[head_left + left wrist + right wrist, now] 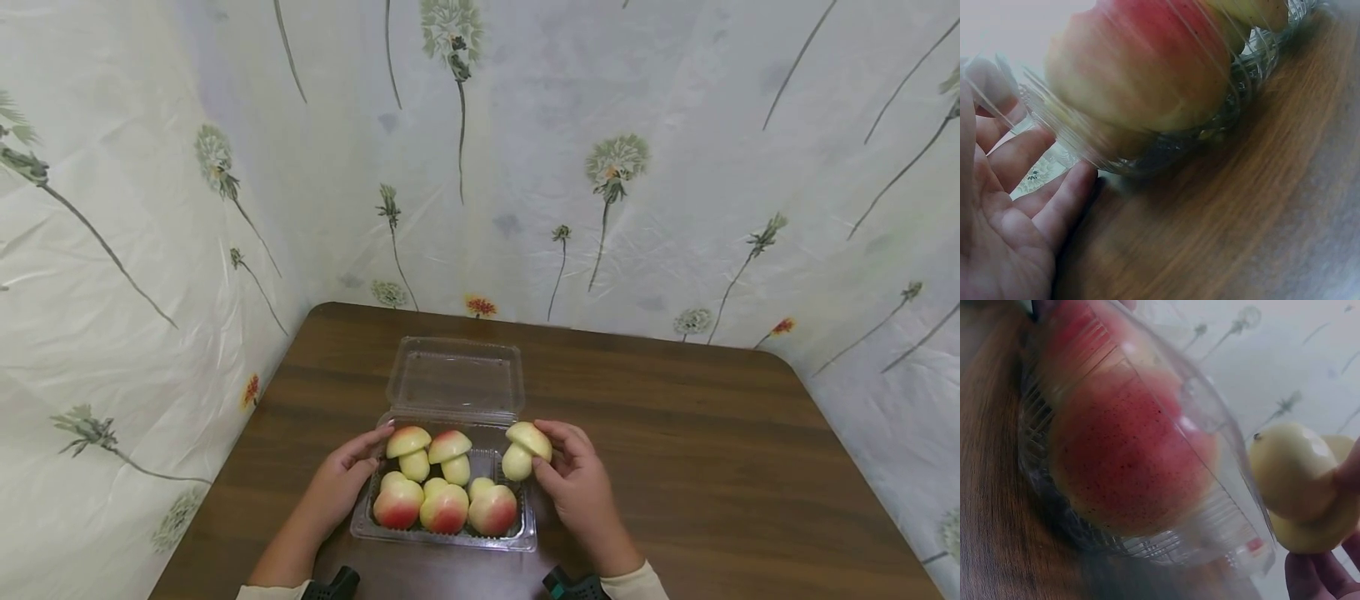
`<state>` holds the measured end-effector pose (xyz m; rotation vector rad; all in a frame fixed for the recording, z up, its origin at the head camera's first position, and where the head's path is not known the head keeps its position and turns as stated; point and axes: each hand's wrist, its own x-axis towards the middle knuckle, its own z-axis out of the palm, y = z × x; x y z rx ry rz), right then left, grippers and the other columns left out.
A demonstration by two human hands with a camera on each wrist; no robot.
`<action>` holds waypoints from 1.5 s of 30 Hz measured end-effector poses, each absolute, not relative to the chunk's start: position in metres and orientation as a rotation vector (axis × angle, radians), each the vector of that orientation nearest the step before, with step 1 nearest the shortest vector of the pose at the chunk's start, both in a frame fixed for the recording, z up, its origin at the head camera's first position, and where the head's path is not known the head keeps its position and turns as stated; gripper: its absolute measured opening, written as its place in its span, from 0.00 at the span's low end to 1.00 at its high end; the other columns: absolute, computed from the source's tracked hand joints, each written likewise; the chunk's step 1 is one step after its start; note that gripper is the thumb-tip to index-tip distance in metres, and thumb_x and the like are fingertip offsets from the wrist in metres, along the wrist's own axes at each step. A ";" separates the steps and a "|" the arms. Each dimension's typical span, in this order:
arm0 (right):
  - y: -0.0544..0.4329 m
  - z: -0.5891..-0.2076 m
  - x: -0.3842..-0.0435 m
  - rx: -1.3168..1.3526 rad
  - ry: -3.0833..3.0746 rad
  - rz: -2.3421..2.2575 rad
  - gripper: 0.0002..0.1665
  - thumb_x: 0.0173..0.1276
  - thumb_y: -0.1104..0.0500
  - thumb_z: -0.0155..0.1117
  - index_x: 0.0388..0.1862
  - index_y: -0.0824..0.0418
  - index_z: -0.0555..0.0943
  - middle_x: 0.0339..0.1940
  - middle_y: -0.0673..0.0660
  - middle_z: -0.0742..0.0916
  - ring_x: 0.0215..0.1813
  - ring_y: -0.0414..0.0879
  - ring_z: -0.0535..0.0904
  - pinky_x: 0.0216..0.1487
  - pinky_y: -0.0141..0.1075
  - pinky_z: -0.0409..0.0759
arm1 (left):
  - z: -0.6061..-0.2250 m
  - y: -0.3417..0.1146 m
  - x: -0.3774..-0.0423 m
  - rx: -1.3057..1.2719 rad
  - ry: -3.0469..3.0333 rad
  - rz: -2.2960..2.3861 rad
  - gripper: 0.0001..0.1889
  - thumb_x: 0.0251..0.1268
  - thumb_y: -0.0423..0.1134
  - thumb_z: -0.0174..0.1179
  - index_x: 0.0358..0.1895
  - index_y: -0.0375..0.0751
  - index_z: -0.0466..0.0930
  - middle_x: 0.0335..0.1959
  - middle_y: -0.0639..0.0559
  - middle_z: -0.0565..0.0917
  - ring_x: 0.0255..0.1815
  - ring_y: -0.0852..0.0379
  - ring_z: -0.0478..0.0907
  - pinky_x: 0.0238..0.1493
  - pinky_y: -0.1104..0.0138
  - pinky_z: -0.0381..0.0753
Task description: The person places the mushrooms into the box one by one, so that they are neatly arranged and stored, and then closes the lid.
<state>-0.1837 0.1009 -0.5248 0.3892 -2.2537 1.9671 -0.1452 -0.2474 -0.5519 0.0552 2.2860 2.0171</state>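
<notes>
A clear plastic clamshell box (442,540) lies open on the table, its lid (456,379) folded back. In it sit several mushroom-shaped pieces, yellow with red blush: two at the back, such as this mushroom (450,450), and a front row with caps toward me, such as this one (492,508). My left hand (341,482) holds the box's left edge; fingers (1063,206) touch its ribbed wall in the left wrist view. Between thumb and fingers, my right hand (579,479) pinches another yellow mushroom (1297,469) above the box's back right corner.
The brown wooden table (675,450) extends well to the right of the box. Pale sheeting (525,167) printed with dandelions hangs behind and to the left of it. Dark wrist devices (573,583) and light sleeves (637,582) show at the bottom.
</notes>
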 end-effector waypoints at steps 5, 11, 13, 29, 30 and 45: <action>0.097 -0.526 -0.184 0.451 -2.267 1.927 0.28 0.61 0.80 0.67 0.61 0.66 0.83 0.61 0.62 0.77 0.60 0.39 0.80 0.64 0.26 0.79 | -0.552 -0.248 -0.145 0.043 2.282 2.005 0.26 0.79 0.28 0.46 0.75 0.45 0.74 0.81 0.49 0.67 0.82 0.47 0.59 0.65 0.74 0.76; 0.093 -0.526 -0.184 0.522 -2.295 1.881 0.30 0.60 0.81 0.66 0.61 0.65 0.83 0.63 0.61 0.77 0.63 0.38 0.80 0.68 0.29 0.77 | -0.553 -0.249 -0.145 0.048 2.280 2.001 0.26 0.80 0.28 0.45 0.75 0.46 0.74 0.81 0.51 0.67 0.82 0.48 0.59 0.65 0.74 0.77; 0.092 -0.526 -0.183 0.536 -2.318 1.834 0.31 0.60 0.81 0.66 0.61 0.64 0.84 0.63 0.60 0.77 0.63 0.38 0.80 0.67 0.28 0.78 | -0.553 -0.248 -0.145 0.060 2.278 2.008 0.26 0.79 0.28 0.46 0.75 0.45 0.74 0.81 0.49 0.67 0.82 0.46 0.59 0.65 0.73 0.77; 0.091 -0.529 -0.185 0.643 -2.395 1.362 0.32 0.55 0.73 0.73 0.59 0.54 0.87 0.62 0.53 0.81 0.63 0.46 0.78 0.63 0.21 0.76 | -0.551 -0.247 -0.145 0.040 2.280 2.011 0.26 0.78 0.27 0.46 0.74 0.43 0.75 0.81 0.48 0.67 0.82 0.46 0.60 0.65 0.72 0.78; 0.091 -0.529 -0.185 0.644 -2.398 1.367 0.32 0.55 0.73 0.73 0.59 0.53 0.87 0.62 0.52 0.81 0.63 0.46 0.78 0.63 0.22 0.76 | -0.552 -0.247 -0.146 0.040 2.284 2.008 0.26 0.78 0.27 0.46 0.74 0.43 0.75 0.81 0.48 0.67 0.82 0.46 0.60 0.65 0.72 0.78; 0.090 -0.534 -0.189 0.820 -2.353 1.270 0.35 0.52 0.73 0.73 0.59 0.49 0.87 0.61 0.52 0.82 0.62 0.49 0.80 0.65 0.20 0.70 | -0.554 -0.248 -0.146 0.073 2.304 2.009 0.26 0.78 0.26 0.45 0.74 0.45 0.75 0.80 0.51 0.68 0.81 0.53 0.59 0.64 0.70 0.80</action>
